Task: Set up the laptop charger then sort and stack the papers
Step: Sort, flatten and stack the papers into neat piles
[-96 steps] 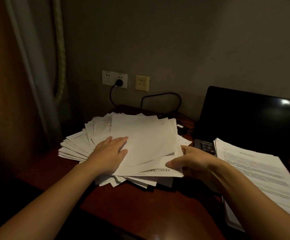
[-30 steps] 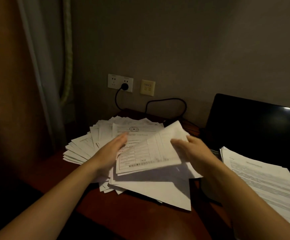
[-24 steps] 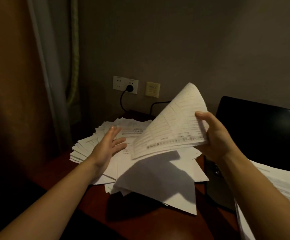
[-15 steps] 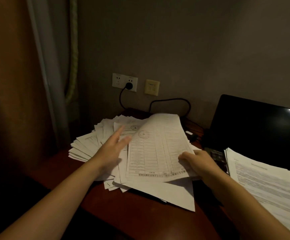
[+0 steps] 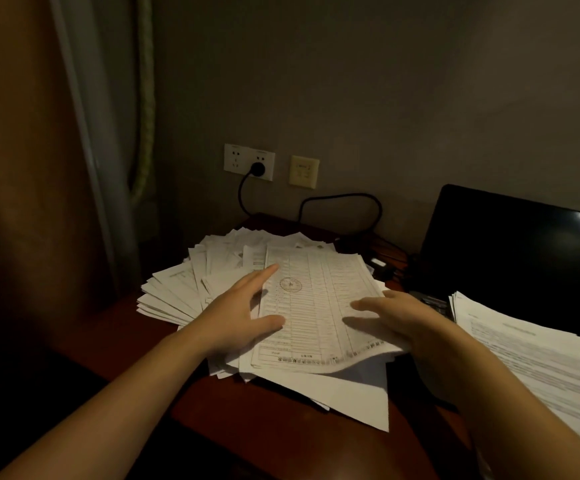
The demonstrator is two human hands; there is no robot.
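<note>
**Settling a form on the pile**

Pressing the left hand (image 5: 243, 320) flat on the nine o'clock edge of the form (image 5: 316, 306), fingers straight and spread, gripping nothing, seemingly pinning this top sheet against sliding. Bringing the right hand (image 5: 406, 323) to the three o'clock edge, fingers loosely extended, also holding nothing; touching or just above, too dim to tell. Squaring up, by the look of it, before picking again. Leaving the loose pile (image 5: 184, 289) fanned toward nine o'clock underneath, mid-desk (image 5: 247, 420), not yet sorted. Building a neater stack (image 5: 531, 351) at three o'clock, across the laptop (image 5: 510, 244), probably as the sorted side. Feeding power from twelve o'clock: plug (image 5: 258, 169) seated in the socket (image 5: 235, 161), cable (image 5: 340, 196) looping toward the laptop, suggesting a finished charger step. Counting two hands, two paper heaps, one laptop, one plug, one cable, one switch (image 5: 304, 171).
</note>
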